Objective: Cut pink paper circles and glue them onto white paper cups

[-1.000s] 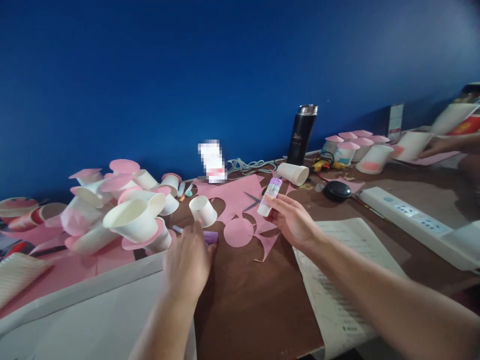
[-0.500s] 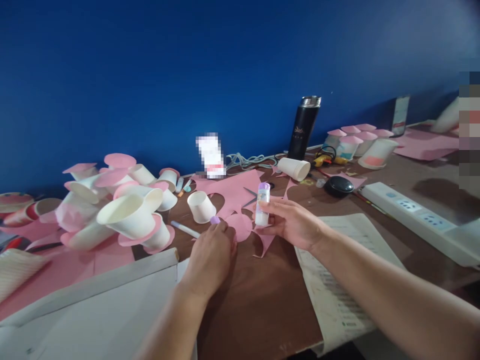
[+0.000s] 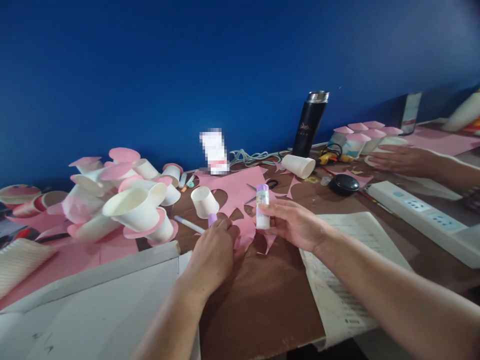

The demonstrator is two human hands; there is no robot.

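My right hand holds a white glue stick with a purple end upright over the pink paper scraps. My left hand has its fingers closed, with a small purple cap showing above them. Its fingertips also touch the edge of a pink paper circle. Just behind this hand a white paper cup stands on the table, and a pen lies to the left. The scissors are partly hidden behind the glue stick.
Cups with pink discs are heaped at the left, near a white box. A black bottle, a cup on its side, a black mouse and a power strip are on the right. Another person's hand touches a cup.
My left fingers have lifted the edge of the pink circle, and more of the purple cap shows. Another person's hand has come in at the right. The view has shifted slightly.
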